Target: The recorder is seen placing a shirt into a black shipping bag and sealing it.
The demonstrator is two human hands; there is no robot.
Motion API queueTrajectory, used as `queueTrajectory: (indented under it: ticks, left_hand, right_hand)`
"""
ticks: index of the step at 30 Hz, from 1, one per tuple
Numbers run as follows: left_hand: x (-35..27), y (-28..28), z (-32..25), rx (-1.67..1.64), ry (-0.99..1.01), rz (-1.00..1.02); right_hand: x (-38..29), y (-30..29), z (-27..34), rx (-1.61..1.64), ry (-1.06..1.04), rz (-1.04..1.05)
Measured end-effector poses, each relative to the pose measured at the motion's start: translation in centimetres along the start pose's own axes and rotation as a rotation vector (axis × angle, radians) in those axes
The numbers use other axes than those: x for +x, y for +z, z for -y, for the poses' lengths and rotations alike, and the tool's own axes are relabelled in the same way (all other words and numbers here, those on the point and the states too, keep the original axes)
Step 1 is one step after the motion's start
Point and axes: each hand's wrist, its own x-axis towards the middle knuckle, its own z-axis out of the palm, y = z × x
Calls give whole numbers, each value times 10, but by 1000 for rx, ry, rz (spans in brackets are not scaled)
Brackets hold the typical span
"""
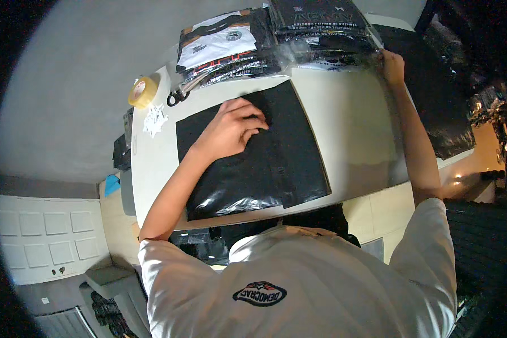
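Observation:
On the white table [152, 148] lies a flat black plastic mailing bag [253, 177]. My left hand [232, 129] rests on its upper left part with the fingers bent; whether they pinch the plastic cannot be told. At the table's far right, my right hand [392, 67] is at the edge of a pile of black packets in clear plastic [321, 29], its fingers closed near a corner of the wrapping. What exactly those fingers grip is unclear. A second pile of wrapped packets with a white printed one on top [219, 44] stands to the left of the first.
A roll of clear tape [143, 92] stands at the table's left edge, near black-handled scissors [178, 98] and a small heap of white paper scraps [155, 120]. Black plastic bags [431, 93] lie in a stack beyond my right arm. A white door [53, 238] is at the lower left.

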Motion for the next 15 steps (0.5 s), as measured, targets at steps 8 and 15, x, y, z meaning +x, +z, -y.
queueTrajectory:
  ticks: [8, 15]
  left_hand:
    - [59, 18, 41, -67, -110, -173]
    - [92, 48, 74, -24, -167, -134]
  right_hand:
    - [0, -28, -27, 109, -112, 111]
    - [-185, -47, 169, -434, -244, 570]
